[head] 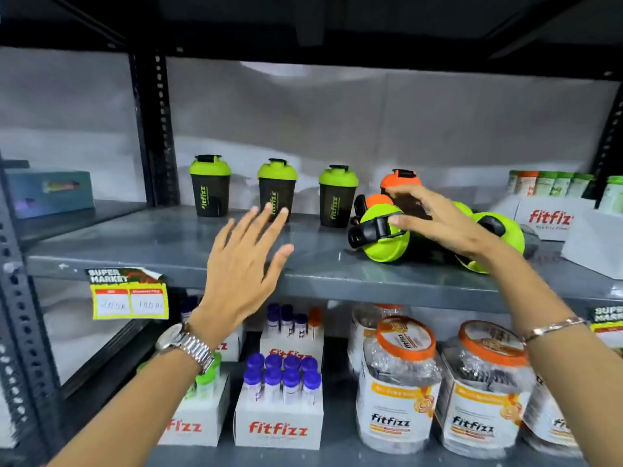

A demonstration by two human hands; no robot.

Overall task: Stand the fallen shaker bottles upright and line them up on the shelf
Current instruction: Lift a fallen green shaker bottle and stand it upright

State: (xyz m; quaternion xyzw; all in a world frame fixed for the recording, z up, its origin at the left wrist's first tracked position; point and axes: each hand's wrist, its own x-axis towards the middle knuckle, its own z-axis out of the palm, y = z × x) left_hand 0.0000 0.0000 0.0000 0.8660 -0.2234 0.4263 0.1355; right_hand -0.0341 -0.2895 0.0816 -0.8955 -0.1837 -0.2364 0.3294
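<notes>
Three black shaker bottles with green lids stand upright in a row on the grey shelf (168, 244): left (210, 186), middle (277, 188), right (337, 196). To their right lies a heap of fallen shakers: a green-lidded one (382, 235) on its side facing me, an orange-lidded one (374, 200) behind it, more green ones (502, 232) further right. An orange-lidded shaker (401, 178) stands behind the heap. My right hand (435, 220) reaches over the heap, fingers spread and curled, thumb touching the green lid. My left hand (246, 264) hovers open before the middle shaker.
White Fitfizz boxes with small tubes (546, 210) stand at the shelf's right end. A teal box (50, 192) lies in the neighbouring bay on the left. Below are tube packs (279, 399) and orange-lidded jars (397, 392). A price label (128, 293) hangs on the shelf edge.
</notes>
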